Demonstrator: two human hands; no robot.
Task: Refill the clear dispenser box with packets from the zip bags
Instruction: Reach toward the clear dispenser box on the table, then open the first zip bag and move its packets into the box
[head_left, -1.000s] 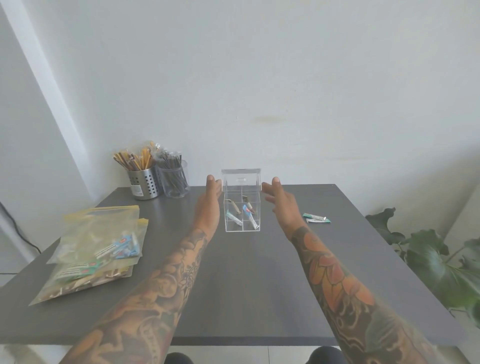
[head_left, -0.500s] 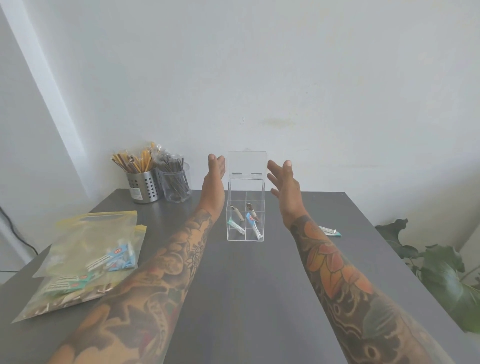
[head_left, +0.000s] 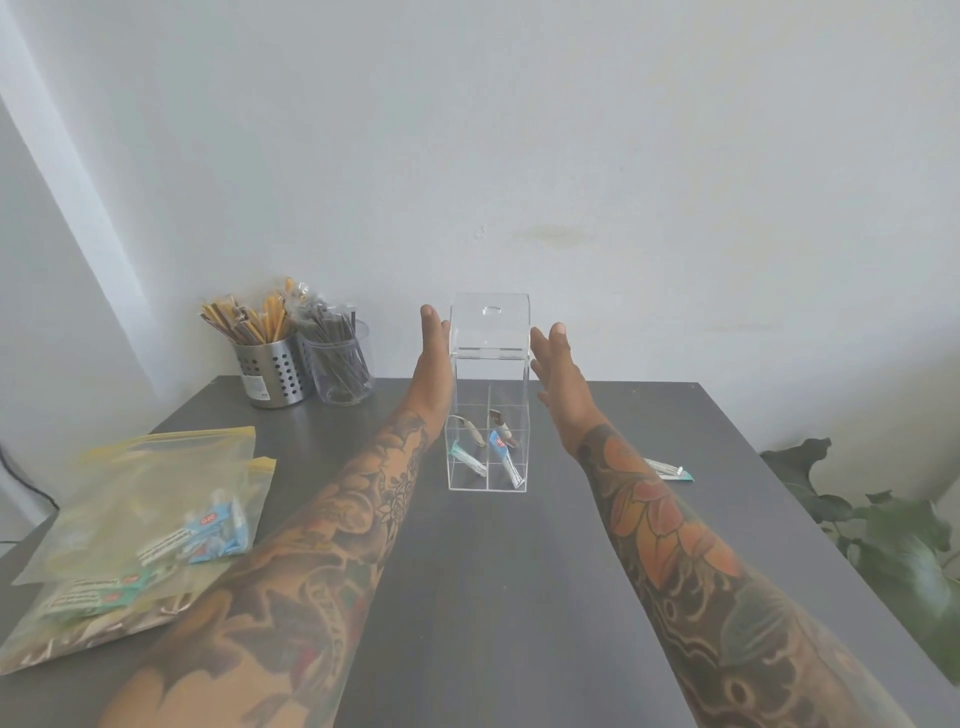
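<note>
The clear dispenser box (head_left: 488, 415) stands in the middle of the dark table, its lid (head_left: 489, 325) tipped up at the back. Its compartments hold a few packets (head_left: 503, 451). My left hand (head_left: 432, 358) is flat beside the box's upper left side, fingers straight. My right hand (head_left: 558, 371) hovers just right of the lid with fingers spread. Neither hand holds anything. A stack of yellow-tinted zip bags (head_left: 140, 519) with blue and green packets lies at the table's left.
A perforated metal cup (head_left: 272, 371) and a clear cup (head_left: 340, 371) with sticks stand at the back left by the wall. Two loose packets (head_left: 670, 470) lie right of my right forearm. A leafy plant (head_left: 883, 540) is past the table's right edge.
The box's lid went from closed to tipped up at the back. Both hands rose from the box's lower sides to its top. The view shifted closer.
</note>
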